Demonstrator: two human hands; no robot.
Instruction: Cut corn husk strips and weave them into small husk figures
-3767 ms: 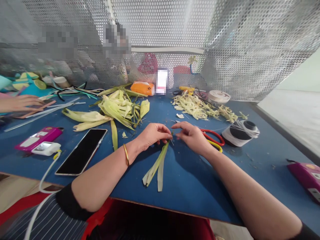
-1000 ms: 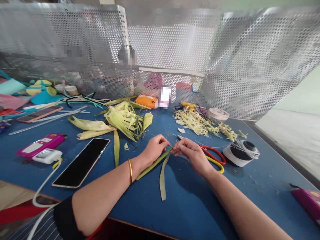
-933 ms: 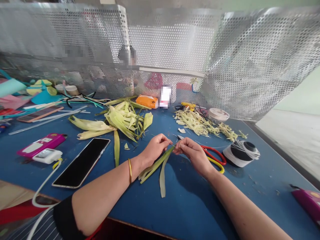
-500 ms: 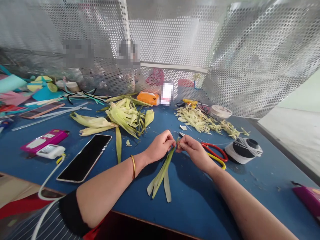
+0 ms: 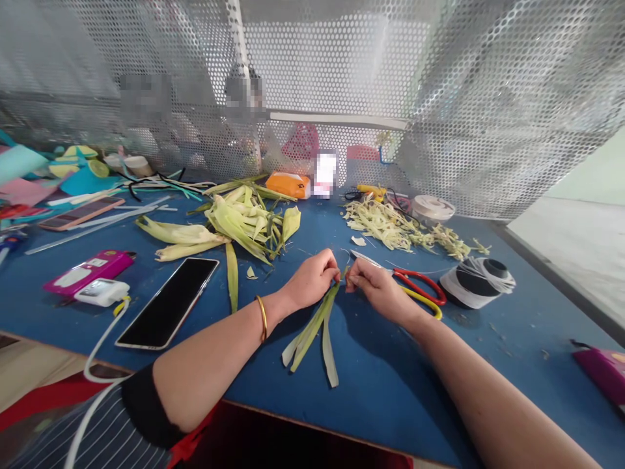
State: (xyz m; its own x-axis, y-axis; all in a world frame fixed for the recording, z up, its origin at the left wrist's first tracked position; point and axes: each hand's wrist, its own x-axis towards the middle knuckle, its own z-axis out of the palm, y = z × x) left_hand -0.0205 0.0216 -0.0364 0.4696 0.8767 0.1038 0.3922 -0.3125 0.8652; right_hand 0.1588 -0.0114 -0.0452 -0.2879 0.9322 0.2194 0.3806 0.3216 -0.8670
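Note:
Corn husk strips [image 5: 315, 335] fan out toward me over the blue table, their upper ends gathered at the fingertips of my left hand [image 5: 312, 280]. That hand is closed in a pinch on them and wears a gold bangle at the wrist. Just to the right, my right hand [image 5: 378, 290] is also pinched shut close to the top of the strips. Whatever lies between its fingertips is too small to make out. Behind and beside my right hand lie scissors [image 5: 436, 286] with red and yellow handles. A spool of white thread [image 5: 473, 284] stands farther right, its thread trailing leftward.
A heap of corn husks [image 5: 241, 218] lies at the back left, and shredded husk [image 5: 381, 225] at the back right. A phone [image 5: 168, 303] and a magenta device [image 5: 90, 270] with a white cable are on the left. A perforated screen [image 5: 332, 71] closes the back.
The husk strips, bunched under my left hand a second ago, have swung to hang spread toward me. My fingertips have drawn slightly apart. A person's hand seen at far left earlier is out of view.

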